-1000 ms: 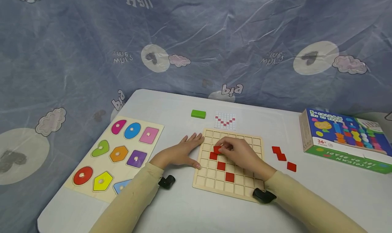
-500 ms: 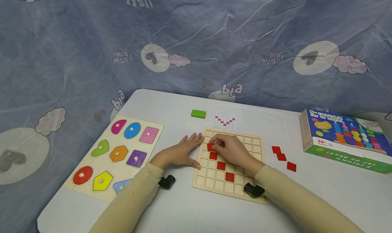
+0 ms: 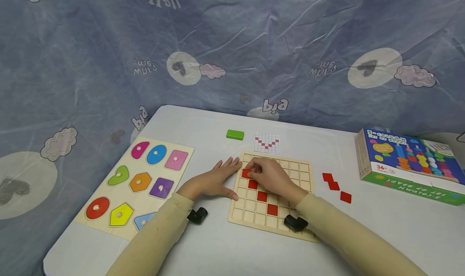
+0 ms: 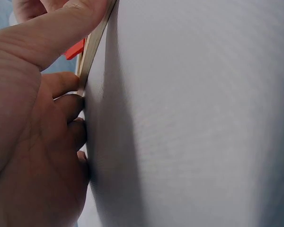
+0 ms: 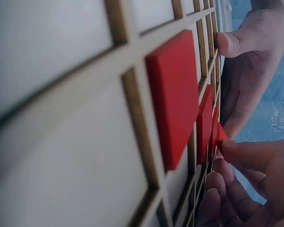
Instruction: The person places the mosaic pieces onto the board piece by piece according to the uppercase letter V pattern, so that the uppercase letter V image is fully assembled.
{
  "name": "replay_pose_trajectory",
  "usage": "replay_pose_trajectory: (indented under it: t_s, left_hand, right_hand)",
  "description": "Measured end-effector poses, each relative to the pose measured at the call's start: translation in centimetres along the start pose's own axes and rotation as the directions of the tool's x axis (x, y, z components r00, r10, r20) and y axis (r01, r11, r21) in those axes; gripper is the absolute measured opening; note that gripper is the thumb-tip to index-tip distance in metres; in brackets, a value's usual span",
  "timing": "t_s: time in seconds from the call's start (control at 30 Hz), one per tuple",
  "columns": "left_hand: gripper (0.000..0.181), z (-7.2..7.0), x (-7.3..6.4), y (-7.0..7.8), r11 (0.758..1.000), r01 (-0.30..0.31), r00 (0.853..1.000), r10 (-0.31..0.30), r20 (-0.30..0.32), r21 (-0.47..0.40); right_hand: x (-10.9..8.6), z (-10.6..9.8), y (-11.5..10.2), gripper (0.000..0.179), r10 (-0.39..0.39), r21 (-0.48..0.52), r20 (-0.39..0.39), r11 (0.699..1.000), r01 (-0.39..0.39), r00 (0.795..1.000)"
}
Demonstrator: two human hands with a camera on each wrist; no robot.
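A wooden grid board (image 3: pixel 254 223) lies on the white table, with red square tiles (image 3: pixel 272 210) set in a diagonal line of its cells. My right hand (image 3: pixel 273 176) pinches another red tile (image 3: pixel 246 173) by its edge, over a cell near the board's upper left. In the right wrist view this tile (image 5: pixel 221 138) stands tilted between thumb and fingers. My left hand (image 3: pixel 216 182) is spread at the board's left edge, thumb and fingertips touching it. The left wrist view shows its palm (image 4: pixel 33 137) beside the board's rim (image 4: pixel 92 47).
Three loose red tiles (image 3: pixel 334 186) lie right of the board. Behind it are a pattern card (image 3: pixel 267 143) and a green block (image 3: pixel 235 134). A shape puzzle board (image 3: pixel 163 147) lies at left, a toy box (image 3: pixel 410 163) at right. A patterned curtain (image 3: pixel 232 58) hangs behind.
My right hand has moved left across the board with the red tile, bringing it down to a cell near the upper left. The left hand has stayed in place.
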State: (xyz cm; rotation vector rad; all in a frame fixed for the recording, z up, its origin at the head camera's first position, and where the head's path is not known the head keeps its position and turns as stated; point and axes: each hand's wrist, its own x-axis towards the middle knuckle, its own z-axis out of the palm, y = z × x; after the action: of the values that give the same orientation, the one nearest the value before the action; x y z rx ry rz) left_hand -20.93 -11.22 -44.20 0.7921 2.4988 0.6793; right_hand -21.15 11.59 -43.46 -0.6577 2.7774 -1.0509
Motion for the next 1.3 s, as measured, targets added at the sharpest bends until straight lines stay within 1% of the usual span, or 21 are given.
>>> replay_pose_trajectory:
  t_s: [0.37, 0.53, 0.93, 1.3]
  left_hand:
    - [0.111, -0.13, -0.11, 0.18, 1.0, 0.005, 1.0, -0.005, 0.005, -0.01]
    - [0.111, -0.13, -0.05, 0.16, 1.0, 0.004, 1.0, -0.004, 0.001, 0.0]
    - [0.112, -0.04, 0.09, 0.02, 1.0, 0.008, 1.0, -0.009, 0.008, 0.012]
    - [0.112, -0.05, -0.01, 0.1, 1.0, 0.004, 1.0, -0.004, 0.003, -0.005]
  right_hand:
    - [0.52, 0.23, -0.58, 0.013, 0.026, -0.05, 0.024, 0.998, -0.024, 0.999]
    - [0.67, 0.2, -0.63, 0.015, 0.004, -0.07, 0.028, 0.998, -0.002, 1.0]
    - [0.71, 0.06, -0.59, 0.021, -0.017, -0.085, 0.071, 0.996, 0.023, 0.997]
    - [0.76, 0.3, -0.44, 0.022, -0.01, -0.075, 0.061, 0.997, 0.015, 0.998]
